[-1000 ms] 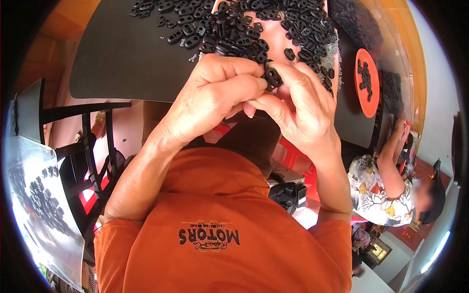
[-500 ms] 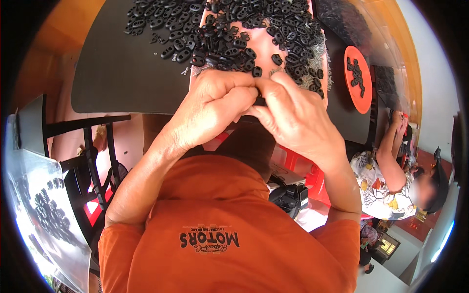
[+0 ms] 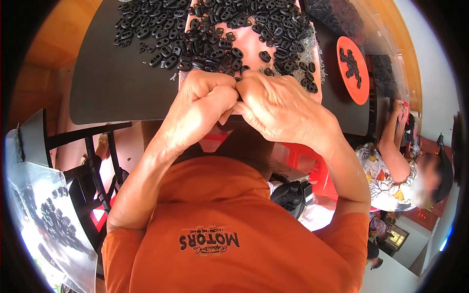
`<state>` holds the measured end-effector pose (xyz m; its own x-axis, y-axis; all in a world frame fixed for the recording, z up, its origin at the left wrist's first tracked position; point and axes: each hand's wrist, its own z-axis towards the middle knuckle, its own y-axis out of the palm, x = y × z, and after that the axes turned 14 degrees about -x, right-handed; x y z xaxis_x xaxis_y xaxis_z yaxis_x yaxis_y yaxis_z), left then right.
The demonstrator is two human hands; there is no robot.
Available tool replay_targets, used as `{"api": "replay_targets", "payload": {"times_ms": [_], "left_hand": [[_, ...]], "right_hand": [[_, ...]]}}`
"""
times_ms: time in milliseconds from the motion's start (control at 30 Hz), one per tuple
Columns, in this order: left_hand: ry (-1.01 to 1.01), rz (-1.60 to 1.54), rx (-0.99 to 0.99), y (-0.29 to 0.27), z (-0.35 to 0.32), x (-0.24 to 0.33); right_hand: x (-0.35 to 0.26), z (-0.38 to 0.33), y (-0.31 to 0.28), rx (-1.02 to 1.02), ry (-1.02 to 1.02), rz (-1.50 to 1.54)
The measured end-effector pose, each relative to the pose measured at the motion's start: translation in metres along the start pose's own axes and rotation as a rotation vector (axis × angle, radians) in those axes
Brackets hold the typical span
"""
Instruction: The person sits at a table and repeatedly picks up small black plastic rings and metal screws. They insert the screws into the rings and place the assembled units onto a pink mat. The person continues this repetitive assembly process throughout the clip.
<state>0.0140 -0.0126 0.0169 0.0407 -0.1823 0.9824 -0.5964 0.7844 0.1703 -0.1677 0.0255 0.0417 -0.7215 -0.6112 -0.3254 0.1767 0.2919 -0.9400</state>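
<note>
My left hand (image 3: 205,105) and my right hand (image 3: 286,108) meet at the near edge of the pink tray (image 3: 246,41). Both are closed, knuckles almost touching, around a small black plastic cord lock (image 3: 239,92). Only a sliver of it shows; my fingers hide the rest. Just beyond my hands lies a heap of black two-holed cord lock pieces (image 3: 210,49), spreading over the tray. Small metal springs (image 3: 309,46) are scattered along the tray's right side.
The dark table (image 3: 105,83) carries more loose black pieces (image 3: 156,24) at the far left. An orange plate (image 3: 361,93) with several black pieces stands to the right. A chair (image 3: 93,141) is at the left, and another person (image 3: 395,171) sits at the right.
Both hands have shifted slightly left relative to the view, still closed together around the small black piece. My right hand has turned a little, its back now facing up more. The view has shifted too.
</note>
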Motion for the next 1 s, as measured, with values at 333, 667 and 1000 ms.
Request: {"api": "replay_targets", "payload": {"times_ms": [333,667,1000], "left_hand": [[0.046,-0.056,-0.020,-0.001,-0.001,-0.008],[-0.029,-0.126,-0.039,-0.002,0.001,-0.002],[-0.023,-0.049,-0.150,-0.002,0.006,-0.001]], "right_hand": [[0.000,-0.016,0.004,0.216,0.025,0.183],[-0.008,-0.009,0.005,0.414,0.028,0.277],[0.004,-0.039,0.004,0.461,0.357,0.763]]}}
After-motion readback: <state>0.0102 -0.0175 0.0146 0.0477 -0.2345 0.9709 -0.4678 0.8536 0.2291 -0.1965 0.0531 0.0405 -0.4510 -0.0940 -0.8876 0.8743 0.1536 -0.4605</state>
